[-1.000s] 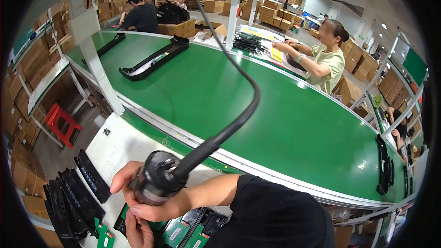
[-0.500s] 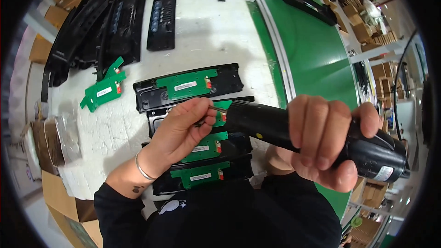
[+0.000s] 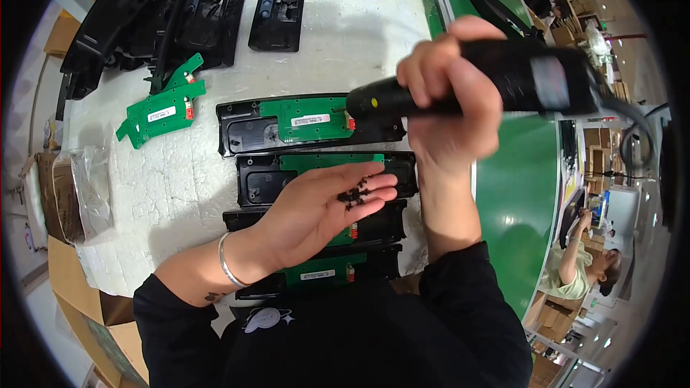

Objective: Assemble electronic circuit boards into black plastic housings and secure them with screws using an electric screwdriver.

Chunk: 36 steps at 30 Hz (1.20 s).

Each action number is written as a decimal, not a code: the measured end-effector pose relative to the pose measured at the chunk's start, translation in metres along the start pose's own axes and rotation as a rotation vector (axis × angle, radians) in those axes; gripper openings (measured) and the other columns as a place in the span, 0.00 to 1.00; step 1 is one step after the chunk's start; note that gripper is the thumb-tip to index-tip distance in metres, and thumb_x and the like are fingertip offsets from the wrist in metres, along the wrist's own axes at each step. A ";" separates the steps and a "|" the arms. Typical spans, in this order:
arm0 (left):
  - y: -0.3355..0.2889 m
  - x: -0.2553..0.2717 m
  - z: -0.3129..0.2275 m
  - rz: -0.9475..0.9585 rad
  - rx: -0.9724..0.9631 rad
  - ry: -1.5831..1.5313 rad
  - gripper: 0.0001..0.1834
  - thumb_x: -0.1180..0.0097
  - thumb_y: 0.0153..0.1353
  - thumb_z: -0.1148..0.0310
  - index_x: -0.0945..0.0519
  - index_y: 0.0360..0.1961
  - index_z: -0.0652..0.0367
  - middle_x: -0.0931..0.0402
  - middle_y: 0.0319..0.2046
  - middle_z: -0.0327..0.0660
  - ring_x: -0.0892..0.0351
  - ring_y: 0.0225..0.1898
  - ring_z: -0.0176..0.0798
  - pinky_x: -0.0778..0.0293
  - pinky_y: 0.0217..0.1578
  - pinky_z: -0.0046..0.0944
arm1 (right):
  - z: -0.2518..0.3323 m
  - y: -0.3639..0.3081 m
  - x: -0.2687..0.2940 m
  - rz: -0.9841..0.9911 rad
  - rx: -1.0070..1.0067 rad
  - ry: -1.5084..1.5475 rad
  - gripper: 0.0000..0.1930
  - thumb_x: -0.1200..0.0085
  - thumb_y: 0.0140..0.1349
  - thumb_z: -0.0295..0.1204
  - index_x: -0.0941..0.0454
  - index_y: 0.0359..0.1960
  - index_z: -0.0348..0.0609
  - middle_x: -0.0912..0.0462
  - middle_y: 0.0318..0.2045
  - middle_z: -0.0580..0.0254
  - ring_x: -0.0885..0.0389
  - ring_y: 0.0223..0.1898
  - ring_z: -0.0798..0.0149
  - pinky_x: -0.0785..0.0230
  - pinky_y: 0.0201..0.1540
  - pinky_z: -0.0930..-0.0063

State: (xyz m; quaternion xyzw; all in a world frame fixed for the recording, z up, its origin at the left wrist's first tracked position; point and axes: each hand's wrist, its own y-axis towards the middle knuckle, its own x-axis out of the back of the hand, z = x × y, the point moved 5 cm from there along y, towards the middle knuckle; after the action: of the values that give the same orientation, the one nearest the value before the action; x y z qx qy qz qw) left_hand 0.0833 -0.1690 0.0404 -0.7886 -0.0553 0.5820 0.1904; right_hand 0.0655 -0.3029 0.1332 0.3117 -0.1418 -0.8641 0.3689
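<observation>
My left hand (image 3: 309, 208) lies palm up with its fingers stretched out. Several small black screws (image 3: 352, 196) rest on the fingers. In my right hand (image 3: 460, 93) is a black electric screwdriver (image 3: 384, 98), held nearly level, its back end blurred. Its nose is over the right end of a green circuit board (image 3: 277, 110), by a red and white connector. That board sits in the far black plastic panel (image 3: 241, 136) of a row. A second panel (image 3: 255, 183) lies partly under my left hand, and two more with boards are nearer me.
Two loose green boards (image 3: 154, 129) lie at the left. Black plastic housings (image 3: 215, 21) are at the back left, with one separate panel (image 3: 280, 7) beside them. A green surface (image 3: 514, 179) runs along the right. At far right another person (image 3: 575, 266) is visible.
My right hand has swung the screwdriver up and away to the far panel. My left hand has opened from a pinch at the screwdriver's tip, and the screws now show.
</observation>
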 end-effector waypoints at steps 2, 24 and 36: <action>0.002 0.000 -0.001 0.004 0.027 -0.009 0.17 0.64 0.66 0.69 0.33 0.50 0.71 0.31 0.49 0.54 0.29 0.50 0.46 0.32 0.52 0.38 | -0.011 0.007 0.006 -0.031 -0.058 -0.072 0.14 0.53 0.49 0.22 0.35 0.38 0.33 0.32 0.16 0.65 0.35 0.15 0.72 0.40 0.20 0.78; 0.002 0.006 -0.013 -0.017 -0.065 0.130 0.08 0.49 0.60 0.70 0.25 0.39 0.61 0.24 0.33 0.38 0.25 0.33 0.29 0.27 0.36 0.26 | -0.031 0.013 -0.013 0.125 -0.163 -0.395 0.08 0.54 0.49 0.25 0.36 0.31 0.38 0.36 0.14 0.62 0.41 0.14 0.71 0.43 0.20 0.77; 0.007 0.029 -0.032 -0.097 -0.229 -0.131 0.07 0.48 0.59 0.68 0.24 0.36 0.59 0.25 0.30 0.35 0.26 0.32 0.27 0.27 0.35 0.24 | 0.061 0.001 -0.044 0.466 -0.026 0.062 0.14 0.51 0.46 0.28 0.35 0.37 0.43 0.31 0.16 0.76 0.32 0.18 0.79 0.41 0.27 0.83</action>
State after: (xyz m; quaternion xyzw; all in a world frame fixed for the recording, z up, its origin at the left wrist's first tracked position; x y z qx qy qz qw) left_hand 0.1219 -0.1742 0.0202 -0.7619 -0.1717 0.6122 0.1233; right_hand 0.0502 -0.2709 0.1997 0.2920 -0.1871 -0.7476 0.5665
